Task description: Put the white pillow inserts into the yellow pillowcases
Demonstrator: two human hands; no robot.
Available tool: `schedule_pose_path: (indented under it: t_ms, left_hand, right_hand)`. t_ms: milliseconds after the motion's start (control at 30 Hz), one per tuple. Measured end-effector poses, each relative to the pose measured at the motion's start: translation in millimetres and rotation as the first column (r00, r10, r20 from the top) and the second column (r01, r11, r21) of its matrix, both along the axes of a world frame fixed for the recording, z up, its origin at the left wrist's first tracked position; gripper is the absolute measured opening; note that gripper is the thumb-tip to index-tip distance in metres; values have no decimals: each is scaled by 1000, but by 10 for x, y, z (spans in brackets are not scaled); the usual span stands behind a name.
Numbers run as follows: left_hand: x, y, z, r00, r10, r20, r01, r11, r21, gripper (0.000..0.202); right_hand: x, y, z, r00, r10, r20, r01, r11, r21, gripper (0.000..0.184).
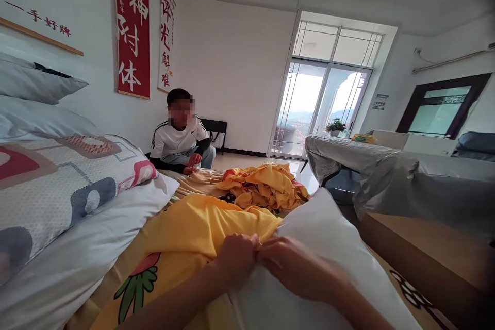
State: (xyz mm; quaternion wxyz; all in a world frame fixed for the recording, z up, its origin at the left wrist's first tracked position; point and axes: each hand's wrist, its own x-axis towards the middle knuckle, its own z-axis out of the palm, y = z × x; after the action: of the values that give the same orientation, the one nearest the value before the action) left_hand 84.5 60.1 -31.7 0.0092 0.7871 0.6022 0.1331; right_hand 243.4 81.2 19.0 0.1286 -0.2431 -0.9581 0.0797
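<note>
On the tan sheet point(189, 183), near centre, lies the yellow cover point(185, 227); my left hand point(236, 258) and right hand point(290, 265) pinch its edge against the white pillow point(325, 237). Beyond are crumpled cloth point(266, 185) and, far left, a person point(181, 136).

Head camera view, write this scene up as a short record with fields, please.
Left hand: closed at the edge of the yellow cloth
Right hand: fingertips meeting the left hand, over the white pillow; exact grip unclear
Beyond: crumpled yellow cloth
Other person: crouched, hands together
Picture left: patterned pillow
Picture right: cardboard box
</note>
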Motion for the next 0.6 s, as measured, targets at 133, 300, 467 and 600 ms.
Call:
schedule_pose_path:
  t_ms: [133,300,467,600]
  left_hand:
    - [340,-159,-9,985,-167,-48,169,985,41,39]
    - [272,-540,75,947,-300,-116,309,948,72,23]
    - [-772,-1104,95,954,-165,251,28,882,470,28]
    - [-1739,-1076,76,508,122,853,-705,627,331,23]
  right_hand:
    - [-234,417,426,954,-239,-184,261,959,110,33]
    - [-792,765,58,998,-53,-34,50,995,-88,29]
    - [-672,824,-60,966,-168,-194,161,986,-53,36]
    - [-462,769,257,853,-209,-478,235,972,-4,39]
